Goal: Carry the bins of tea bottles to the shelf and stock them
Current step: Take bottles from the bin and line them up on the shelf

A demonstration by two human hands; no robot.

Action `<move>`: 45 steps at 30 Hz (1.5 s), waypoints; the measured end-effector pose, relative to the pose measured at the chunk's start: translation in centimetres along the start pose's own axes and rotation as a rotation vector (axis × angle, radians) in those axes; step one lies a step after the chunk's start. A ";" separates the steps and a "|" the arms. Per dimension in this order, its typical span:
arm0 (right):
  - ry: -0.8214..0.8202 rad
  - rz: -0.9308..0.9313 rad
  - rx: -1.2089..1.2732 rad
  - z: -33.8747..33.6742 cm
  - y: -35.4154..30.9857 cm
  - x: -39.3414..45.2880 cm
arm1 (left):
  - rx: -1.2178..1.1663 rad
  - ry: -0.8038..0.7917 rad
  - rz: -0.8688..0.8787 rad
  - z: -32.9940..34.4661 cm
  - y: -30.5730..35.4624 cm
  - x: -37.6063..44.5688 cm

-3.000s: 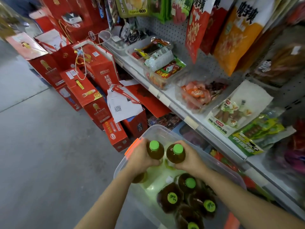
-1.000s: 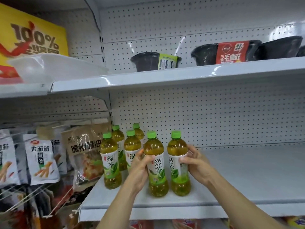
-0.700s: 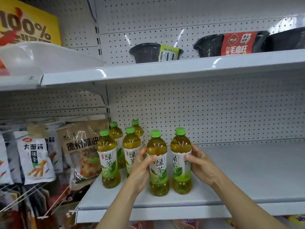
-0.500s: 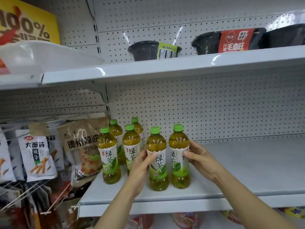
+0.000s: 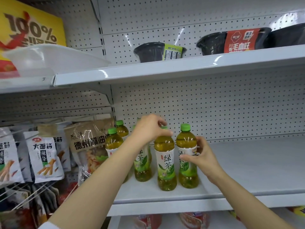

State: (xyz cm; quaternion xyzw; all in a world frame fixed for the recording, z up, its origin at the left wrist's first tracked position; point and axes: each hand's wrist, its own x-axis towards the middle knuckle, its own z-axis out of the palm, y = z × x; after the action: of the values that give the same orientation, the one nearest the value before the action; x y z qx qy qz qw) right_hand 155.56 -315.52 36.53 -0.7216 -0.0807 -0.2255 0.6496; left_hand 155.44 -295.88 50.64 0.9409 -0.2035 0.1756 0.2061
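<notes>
White pegboard backs a grey shelf [image 5: 247, 171] in a shop aisle, and on it the tea bottles stand upright in a small cluster. The left hand [image 5: 148, 129] is curled over the cap and neck of the front middle bottle [image 5: 165, 162], fingers wrapped round its top. The right hand [image 5: 200, 156] pinches the label of the bottle [image 5: 186, 146] just right of it, thumb in front and fingers behind. Both bottles sit on the shelf near its front edge, almost touching each other.

Left of the left hand and behind its forearm stand more bottles [image 5: 113, 142], close together. The likely trouble is a knock: the left forearm crosses in front of that group, so pulling it back carelessly could tip one, and a tall narrow bottle would probably topple its neighbours or roll off the edge. Twisting the two held bottles while they touch could also drag one off its footing.

Right of the right hand the shelf runs bare. Above the hands, black bowls [image 5: 153, 52] sit on the upper shelf, sleeved, contents hidden. Up left, a clear tub [image 5: 49, 58] appears empty. Snack bags [image 5: 44, 156] hang left of the left arm.
</notes>
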 end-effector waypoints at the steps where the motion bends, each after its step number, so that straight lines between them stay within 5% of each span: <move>1: 0.013 -0.001 0.015 0.1 0.1 0.1 | 0.036 -0.032 -0.005 0.1 -0.1 0.5; 20: -0.089 0.145 0.469 -1.6 2.3 7.7 | -0.010 -0.148 -0.141 1.3 -1.1 9.9; 45: -0.231 0.209 0.531 0.1 4.6 13.3 | -0.126 -0.217 -0.318 2.9 -3.9 15.5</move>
State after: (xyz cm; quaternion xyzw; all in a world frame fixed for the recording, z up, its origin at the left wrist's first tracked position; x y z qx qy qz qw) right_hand 169.25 -318.48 38.12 -0.5516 -0.1352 -0.0449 0.8218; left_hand 171.22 -298.81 53.34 0.9598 -0.0839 0.0251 0.2667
